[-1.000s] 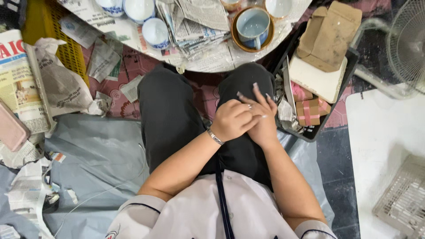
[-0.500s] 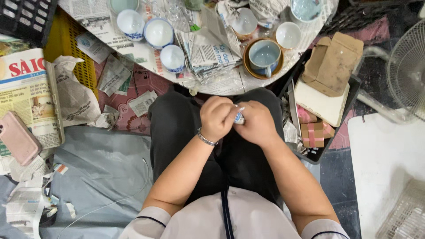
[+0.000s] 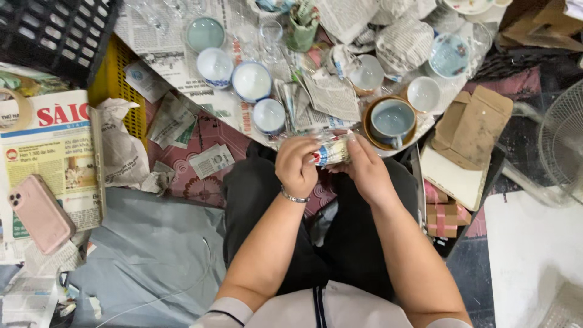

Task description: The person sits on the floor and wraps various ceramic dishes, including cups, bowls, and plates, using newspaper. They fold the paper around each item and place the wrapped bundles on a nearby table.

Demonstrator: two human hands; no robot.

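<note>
Porcelain cup (image 3: 331, 152) between both hands

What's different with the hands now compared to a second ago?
Both hands lifted from the lap toward the newspaper-covered table. The left hand and right hand now hold a small blue-and-white cup between them, which was hardly visible at first. The bowls, pink phone and cardboard look unmoved.

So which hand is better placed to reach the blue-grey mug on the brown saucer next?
Probably the right hand. It sits directly below the blue-grey mug on its brown saucer, fingertips nearly at the rim. The left hand is farther off and grips the small wrapped cup more fully.
</note>
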